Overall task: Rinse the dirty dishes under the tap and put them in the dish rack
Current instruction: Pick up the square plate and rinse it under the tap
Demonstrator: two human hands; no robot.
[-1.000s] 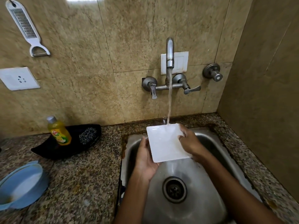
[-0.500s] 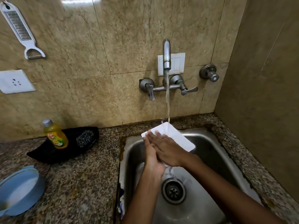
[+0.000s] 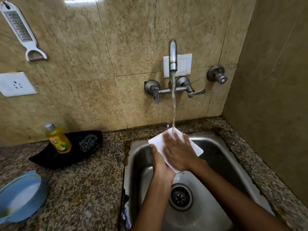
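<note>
Fingers (image 3: pixel 168 140) of right hand (image 3: pixel 180 152) lie flat, slightly spread, on white square plate (image 3: pixel 196 148). Left hand (image 3: pixel 160 165) grips its lower-left edge. Plate tilted above sink (image 3: pixel 221 155); tap (image 3: pixel 172 55) stream hits its far corner.

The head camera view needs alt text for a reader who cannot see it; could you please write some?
A person's left hand holds a white square plate over a steel sink while the right hand rubs it under the running tap. A yellow dish soap bottle stands on the granite counter.
</note>
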